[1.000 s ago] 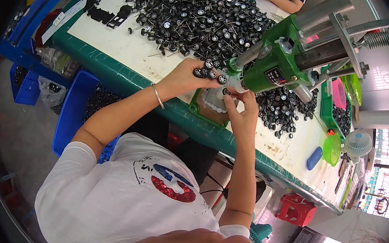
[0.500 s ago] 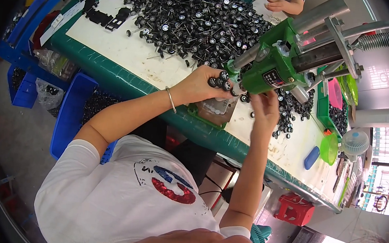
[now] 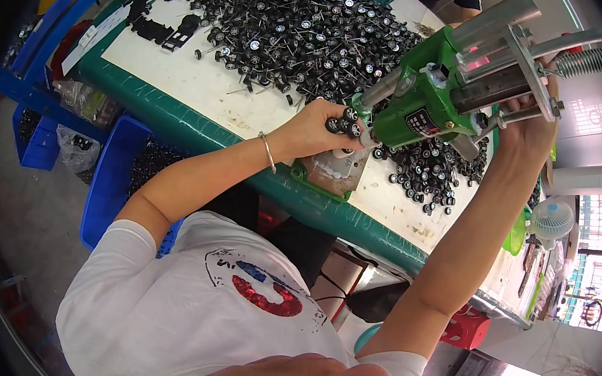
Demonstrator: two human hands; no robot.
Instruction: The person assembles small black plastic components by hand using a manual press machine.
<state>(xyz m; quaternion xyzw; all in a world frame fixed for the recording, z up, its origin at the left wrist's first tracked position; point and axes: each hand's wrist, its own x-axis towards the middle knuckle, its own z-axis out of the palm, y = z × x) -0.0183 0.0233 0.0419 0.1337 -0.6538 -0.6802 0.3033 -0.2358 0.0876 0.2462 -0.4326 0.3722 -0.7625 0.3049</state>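
My left hand [image 3: 317,128], with a thin bracelet on the wrist, pinches a few small black toy wheels [image 3: 343,123] on their axle and holds them against the nose of a green bench press [image 3: 414,108]. Beneath it lies the press's transparent base plate [image 3: 327,176]. My right hand [image 3: 531,134] is raised at the right side of the press and is closed round its metal lever [image 3: 514,116]. A large heap of black wheels with metal axles [image 3: 295,21] covers the white table top beyond my left hand.
A smaller pile of wheels [image 3: 429,175] lies right of the press. The table's green edge [image 3: 197,134] runs in front of me, with a blue bin [image 3: 110,177] below. Black toy chassis parts [image 3: 160,29] lie far left. A small fan [image 3: 555,220] stands at the right.
My right hand has left the press nose, where it met my left hand, and gone up and right to the lever. My left hand stays at the nose with the wheels.
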